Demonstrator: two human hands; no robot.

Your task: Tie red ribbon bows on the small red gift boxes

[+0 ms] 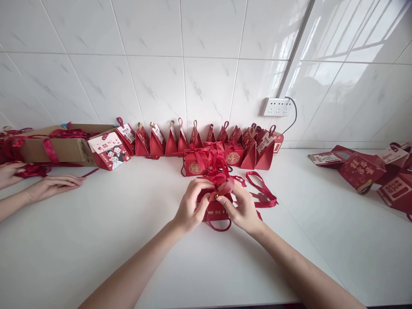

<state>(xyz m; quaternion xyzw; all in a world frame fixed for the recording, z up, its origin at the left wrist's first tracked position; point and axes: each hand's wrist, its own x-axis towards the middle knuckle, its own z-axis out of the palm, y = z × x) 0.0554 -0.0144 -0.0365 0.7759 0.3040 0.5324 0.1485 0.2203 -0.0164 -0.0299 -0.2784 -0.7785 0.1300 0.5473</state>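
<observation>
A small red gift box (216,209) sits on the white table (128,240) in front of me. My left hand (191,207) and my right hand (240,207) are both closed on a red ribbon (222,187) at the top of this box, pinching it from either side. A cord loop (219,226) hangs from the box toward me. More loose ribbon (262,189) trails off to the right of the box.
A row of red triangular favour boxes (193,139) lines the tiled wall, with tied square boxes (195,162) in front. A cardboard box (61,146) with ribbons stands at left, where another person's hands (48,185) rest. Flat red boxes (363,169) lie at right. A wall socket (276,107) is above.
</observation>
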